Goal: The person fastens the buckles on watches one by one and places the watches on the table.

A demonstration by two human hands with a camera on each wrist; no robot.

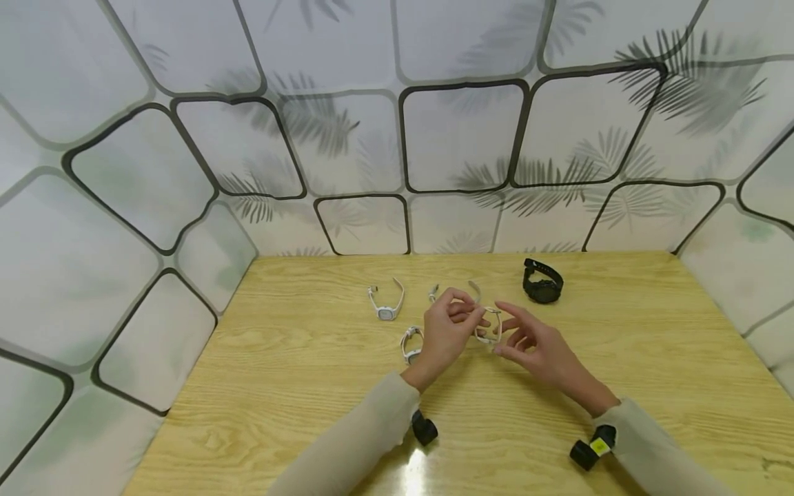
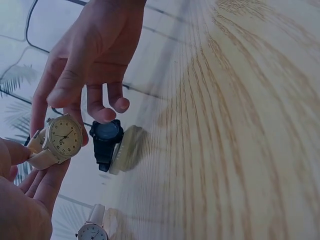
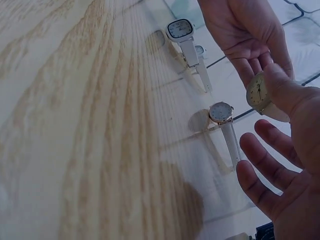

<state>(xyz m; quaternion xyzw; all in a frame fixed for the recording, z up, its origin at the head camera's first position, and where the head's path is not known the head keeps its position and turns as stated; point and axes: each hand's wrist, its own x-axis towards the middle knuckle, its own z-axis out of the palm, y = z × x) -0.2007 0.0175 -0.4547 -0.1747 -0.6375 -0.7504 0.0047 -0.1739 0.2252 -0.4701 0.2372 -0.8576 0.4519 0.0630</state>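
A wristwatch with a round cream dial and pale strap is held up above the table. My left hand pinches its strap between thumb and fingers; the dial faces away from that hand. My right hand is spread around the watch's other side, fingers loosely bent. In the left wrist view its thumb stands a little above the dial, with fingers reaching behind the case. Behind my left hand lies another white-strapped watch with a rose-gold rim, partly hidden in the head view.
A white watch lies at the left, and another white watch sits nearer, beside my left wrist. At the back right is a black watch. The wooden table meets a patterned fabric wall at its far edge.
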